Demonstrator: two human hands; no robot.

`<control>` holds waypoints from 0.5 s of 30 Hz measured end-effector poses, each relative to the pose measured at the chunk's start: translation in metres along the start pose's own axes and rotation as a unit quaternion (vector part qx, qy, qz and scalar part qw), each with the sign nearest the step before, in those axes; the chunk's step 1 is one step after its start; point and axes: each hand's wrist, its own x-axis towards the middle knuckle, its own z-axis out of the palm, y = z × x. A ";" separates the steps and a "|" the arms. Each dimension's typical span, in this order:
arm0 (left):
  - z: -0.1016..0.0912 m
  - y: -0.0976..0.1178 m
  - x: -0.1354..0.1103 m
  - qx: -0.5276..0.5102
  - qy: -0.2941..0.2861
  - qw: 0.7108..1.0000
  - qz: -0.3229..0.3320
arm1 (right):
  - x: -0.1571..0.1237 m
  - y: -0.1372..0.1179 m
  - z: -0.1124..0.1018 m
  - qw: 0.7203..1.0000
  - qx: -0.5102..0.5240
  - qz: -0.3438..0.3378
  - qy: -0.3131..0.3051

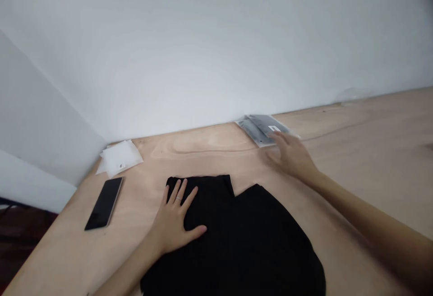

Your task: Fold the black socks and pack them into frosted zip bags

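Observation:
A black cloth garment (237,237) lies spread on the wooden table in front of me, its lower part cut off by the frame's bottom edge. My left hand (176,217) rests flat on its upper left corner, fingers spread, a ring on one of them. Farther off to the right, my right hand (291,154) hovers near two flat plastic packets (259,129) with dark contents and a white label. Its fingers are apart and slightly blurred. Whether the fingertips touch the packets I cannot tell.
A dark-screened phone (104,203) lies left of the garment. Behind it are white packets (122,157) stacked near the corner. The pale wall (189,61) rises along the table's back edge. Some clear plastic (353,95) lies at the far right against the wall.

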 end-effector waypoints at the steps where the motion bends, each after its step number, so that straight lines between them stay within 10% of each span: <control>1: 0.000 0.000 0.000 -0.001 0.001 1.000 0.001 | 0.013 0.016 0.005 0.999 -0.015 0.035 0.010; 7: 0.001 -0.002 -0.001 -0.007 0.000 1.000 -0.001 | 0.039 0.076 0.015 0.984 -0.050 0.163 -0.052; 15: -0.003 0.000 0.000 -0.015 -0.013 1.000 -0.005 | 0.042 0.062 -0.012 0.972 -0.112 0.206 0.030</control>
